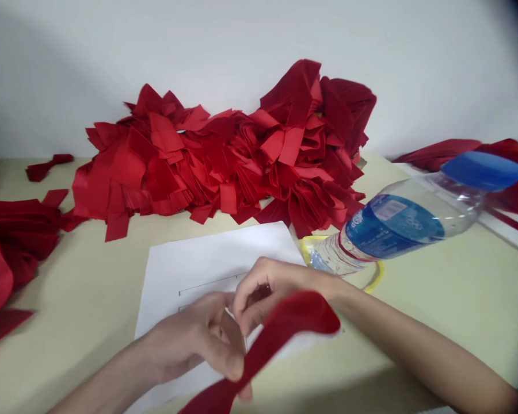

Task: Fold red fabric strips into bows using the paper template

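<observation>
My left hand pinches a red velvet ribbon at its narrowed middle, between thumb and fingers. One end of the ribbon sticks out to the right under my right wrist, and the other runs off the bottom edge of the view. My right hand is closed in a pinch just above the left thumb. A thin pale strand runs down from its fingertips towards the ribbon; its kind cannot be made out. Beneath both hands lies a white printed sheet with ruled lines.
A large heap of red ribbon pieces lies against the wall. More red pieces are at the left and red strips at the back right. An upside-down-label plastic bottle with a blue base stands by a yellow ring.
</observation>
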The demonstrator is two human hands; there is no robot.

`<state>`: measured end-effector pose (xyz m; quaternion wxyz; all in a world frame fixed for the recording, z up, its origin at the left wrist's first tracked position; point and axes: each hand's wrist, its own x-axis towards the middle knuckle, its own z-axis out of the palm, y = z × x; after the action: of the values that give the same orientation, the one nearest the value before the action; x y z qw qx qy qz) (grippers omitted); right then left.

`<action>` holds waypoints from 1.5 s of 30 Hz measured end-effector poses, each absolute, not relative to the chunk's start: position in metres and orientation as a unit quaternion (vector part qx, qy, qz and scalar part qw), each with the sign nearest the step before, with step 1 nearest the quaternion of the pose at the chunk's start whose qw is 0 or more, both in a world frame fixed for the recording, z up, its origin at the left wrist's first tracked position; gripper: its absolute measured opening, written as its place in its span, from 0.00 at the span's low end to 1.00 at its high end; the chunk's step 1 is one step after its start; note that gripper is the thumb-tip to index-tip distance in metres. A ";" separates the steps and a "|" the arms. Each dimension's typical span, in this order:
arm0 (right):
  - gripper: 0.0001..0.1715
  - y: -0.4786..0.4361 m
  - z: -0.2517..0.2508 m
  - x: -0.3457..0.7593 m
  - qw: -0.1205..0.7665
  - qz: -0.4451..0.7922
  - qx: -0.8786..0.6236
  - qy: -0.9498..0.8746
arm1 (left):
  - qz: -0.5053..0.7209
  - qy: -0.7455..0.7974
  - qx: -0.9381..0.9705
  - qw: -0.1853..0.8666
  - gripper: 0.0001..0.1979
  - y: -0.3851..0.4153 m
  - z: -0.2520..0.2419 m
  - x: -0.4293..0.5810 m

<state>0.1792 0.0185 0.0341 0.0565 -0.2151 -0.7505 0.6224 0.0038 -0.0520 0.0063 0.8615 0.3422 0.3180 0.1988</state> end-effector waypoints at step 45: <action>0.11 0.002 0.062 0.183 0.082 0.495 -0.225 -0.835 | 0.156 0.321 0.405 0.842 0.21 -0.047 0.019 -0.006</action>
<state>0.1831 0.0017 0.0622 0.0824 -0.2247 -0.8354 0.4948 -0.0063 -0.0473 0.0187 0.8418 0.4049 0.3211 0.1564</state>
